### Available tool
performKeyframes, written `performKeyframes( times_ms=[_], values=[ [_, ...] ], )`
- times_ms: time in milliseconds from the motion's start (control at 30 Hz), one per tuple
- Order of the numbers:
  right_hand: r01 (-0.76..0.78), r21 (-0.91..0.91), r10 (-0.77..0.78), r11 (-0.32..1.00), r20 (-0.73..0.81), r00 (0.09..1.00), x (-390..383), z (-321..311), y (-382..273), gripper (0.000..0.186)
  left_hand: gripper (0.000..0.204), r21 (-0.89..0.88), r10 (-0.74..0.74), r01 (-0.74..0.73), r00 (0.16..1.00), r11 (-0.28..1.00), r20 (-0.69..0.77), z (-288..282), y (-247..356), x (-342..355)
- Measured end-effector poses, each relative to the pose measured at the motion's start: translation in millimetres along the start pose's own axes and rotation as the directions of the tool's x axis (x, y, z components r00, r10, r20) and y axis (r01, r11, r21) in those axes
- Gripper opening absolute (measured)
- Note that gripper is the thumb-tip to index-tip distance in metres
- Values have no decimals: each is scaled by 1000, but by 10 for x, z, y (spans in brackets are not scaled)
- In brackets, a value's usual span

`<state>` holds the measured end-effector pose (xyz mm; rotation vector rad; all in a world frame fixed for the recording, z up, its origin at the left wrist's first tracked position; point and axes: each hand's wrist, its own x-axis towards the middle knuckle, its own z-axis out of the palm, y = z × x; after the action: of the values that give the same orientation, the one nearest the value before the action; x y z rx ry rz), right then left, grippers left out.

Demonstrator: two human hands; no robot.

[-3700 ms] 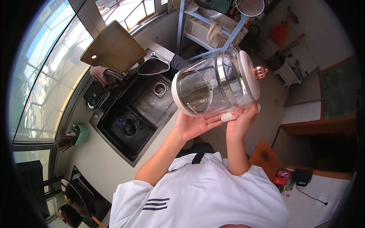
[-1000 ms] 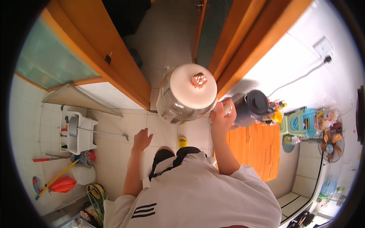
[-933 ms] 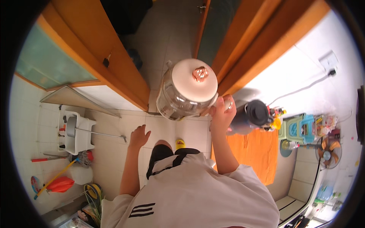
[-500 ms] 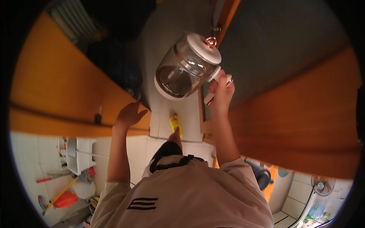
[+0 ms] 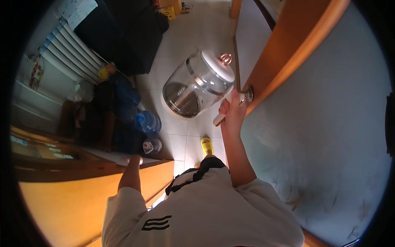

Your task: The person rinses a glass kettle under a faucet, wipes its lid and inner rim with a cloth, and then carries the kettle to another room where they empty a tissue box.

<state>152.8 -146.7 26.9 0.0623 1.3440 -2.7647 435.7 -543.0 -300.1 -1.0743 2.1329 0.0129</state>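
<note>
A clear glass kettle (image 5: pixel 191 92) with a white lid, a rose-gold ring knob and a white bottom rim hangs tilted in front of me. Its base points to the lower left. My right hand (image 5: pixel 233 109) is closed round its white handle, beside a metal door knob (image 5: pixel 248 94); whether they touch I cannot tell. My left hand (image 5: pixel 135 160) is low on the left at the edge of an orange wooden door (image 5: pixel 103 197). It is blurred and its fingers do not show clearly.
On the left stand large blue water bottles (image 5: pixel 149 122), a smaller clear bottle (image 5: pixel 152 146), a white radiator (image 5: pixel 68 51) and a tall black cabinet (image 5: pixel 123 37). A grey door panel (image 5: pixel 317 123) with an orange frame rises close on my right. Yellow crates (image 5: pixel 168 13) lie far ahead.
I have moved forward through the doorway, and the room ahead is now brighter. The kettle stays in my right hand. My left hand has dropped lower, beside the left door's edge.
</note>
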Motion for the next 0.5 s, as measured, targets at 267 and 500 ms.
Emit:
performKeyframes(
  times_ms=[267,500],
  values=[
    [71,21,-70,997,-37,997,456,137,192,28,85,283,-118,11,924,959,365,130,269,-721],
    [71,49,-71,996,7,997,906,744,139,26,75,226,-149,88,951,970,269,-244,266,-966]
  ],
)
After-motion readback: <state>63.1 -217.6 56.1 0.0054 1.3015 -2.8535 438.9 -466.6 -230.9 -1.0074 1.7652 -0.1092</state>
